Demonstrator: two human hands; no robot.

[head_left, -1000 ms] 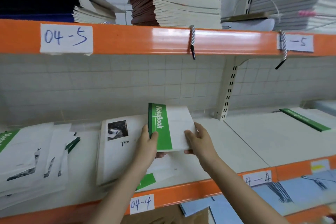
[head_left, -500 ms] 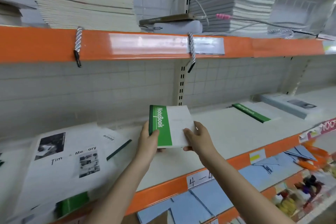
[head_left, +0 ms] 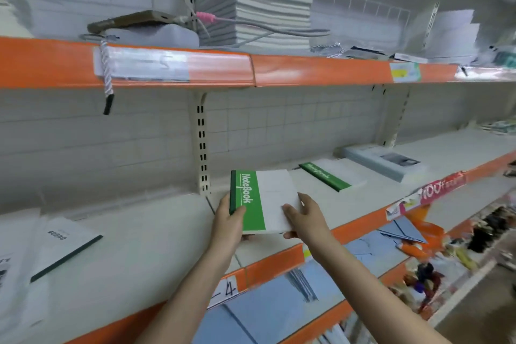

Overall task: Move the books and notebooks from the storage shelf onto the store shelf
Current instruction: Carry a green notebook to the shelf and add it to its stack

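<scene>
Even, bright light is cast throughout, glare is seen on the orange shelf edge [head_left: 217, 70], and the edges are blurred and bent.

A shop: orange-edged shelves [head_left: 307, 71] with price labels [head_left: 405, 72]

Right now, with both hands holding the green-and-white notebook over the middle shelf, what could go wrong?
1. The green-and-white notebook is pinched only near its lower corners by the left hand and right hand; it may tip.
2. Setting it rightward may bump the matching green-spined notebook lying there.

glossy paper notebook [head_left: 261, 201]; matt painted-metal shelf [head_left: 139, 246] with shiny orange plastic edge strip [head_left: 173, 68].
</scene>
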